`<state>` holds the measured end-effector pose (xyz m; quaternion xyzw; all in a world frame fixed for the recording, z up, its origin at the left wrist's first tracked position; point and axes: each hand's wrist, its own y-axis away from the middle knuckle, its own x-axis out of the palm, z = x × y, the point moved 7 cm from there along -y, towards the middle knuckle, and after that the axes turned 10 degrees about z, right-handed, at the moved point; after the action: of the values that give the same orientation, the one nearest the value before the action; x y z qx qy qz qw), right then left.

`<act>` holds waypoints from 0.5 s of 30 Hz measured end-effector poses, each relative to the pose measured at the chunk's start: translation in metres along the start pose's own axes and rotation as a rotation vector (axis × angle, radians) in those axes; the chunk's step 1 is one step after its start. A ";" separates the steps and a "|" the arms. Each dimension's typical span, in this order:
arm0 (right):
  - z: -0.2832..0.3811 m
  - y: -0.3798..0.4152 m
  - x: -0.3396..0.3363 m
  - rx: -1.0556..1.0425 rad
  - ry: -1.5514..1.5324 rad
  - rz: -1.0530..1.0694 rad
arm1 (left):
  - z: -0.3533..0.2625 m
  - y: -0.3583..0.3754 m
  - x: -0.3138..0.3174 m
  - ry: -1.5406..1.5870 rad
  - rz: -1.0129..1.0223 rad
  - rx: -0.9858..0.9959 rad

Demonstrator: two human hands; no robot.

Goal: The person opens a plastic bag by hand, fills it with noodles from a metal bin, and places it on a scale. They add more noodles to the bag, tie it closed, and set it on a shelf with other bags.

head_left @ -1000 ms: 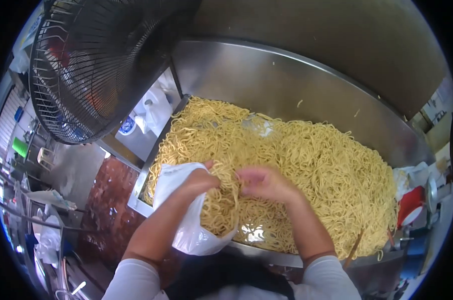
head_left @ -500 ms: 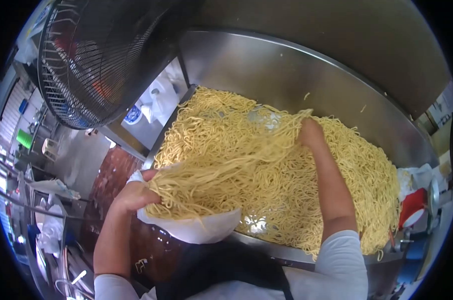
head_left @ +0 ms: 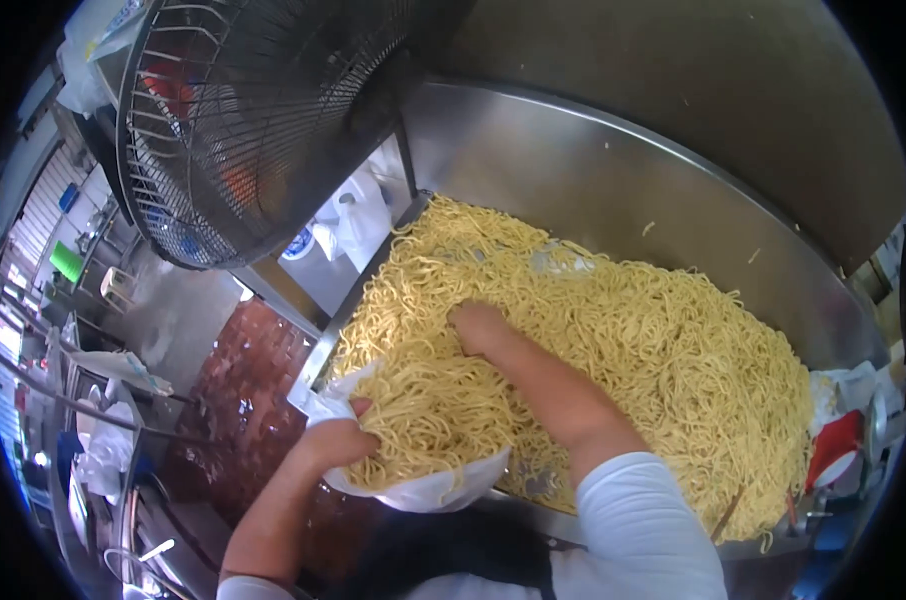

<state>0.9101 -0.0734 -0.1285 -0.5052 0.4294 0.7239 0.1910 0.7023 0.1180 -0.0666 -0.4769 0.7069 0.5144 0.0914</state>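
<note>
My left hand (head_left: 343,443) is closed on the near-left rim of a white plastic bag (head_left: 438,490), its thumb over the edge. A heaped portion of thick yellow noodles (head_left: 433,410) fills the bag, which rests at the front left edge of the metal tray. Just beyond the bag, my right hand (head_left: 480,328) is down in the large bed of loose yellow noodles (head_left: 653,340). The fingers of that hand are curled downward and sunk among the strands, so their grip is hidden.
The steel tray has a high back wall (head_left: 613,170). A caged fan (head_left: 243,130) stands close at upper left. White plastic bags (head_left: 358,220) hang behind the tray's left side. A red object (head_left: 835,448) sits at the right end. Wet red floor tiles (head_left: 243,380) show on the left.
My right hand has come left and nearer from the back of the tray, where it was pulling up a stretch of noodles. Those strands now lie in the bag. The left hand keeps its hold.
</note>
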 end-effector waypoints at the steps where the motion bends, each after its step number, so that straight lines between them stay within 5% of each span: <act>1: -0.003 -0.013 0.006 0.051 -0.069 -0.131 | -0.001 -0.001 0.001 0.013 -0.014 0.010; 8: -0.058 -0.043 -0.006 0.239 -0.194 -0.201 | -0.009 0.008 0.003 -0.002 -0.063 0.024; 12: -0.080 0.001 -0.073 0.218 -0.549 -0.312 | -0.026 0.017 -0.002 0.003 0.068 -0.015; 15: -0.072 0.042 -0.142 0.132 -0.681 -0.431 | -0.019 0.010 -0.003 -0.030 -0.096 0.124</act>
<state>0.9802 -0.1330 0.0076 -0.3018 0.2717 0.7640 0.5014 0.7032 0.1046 -0.0495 -0.4958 0.7124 0.4715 0.1557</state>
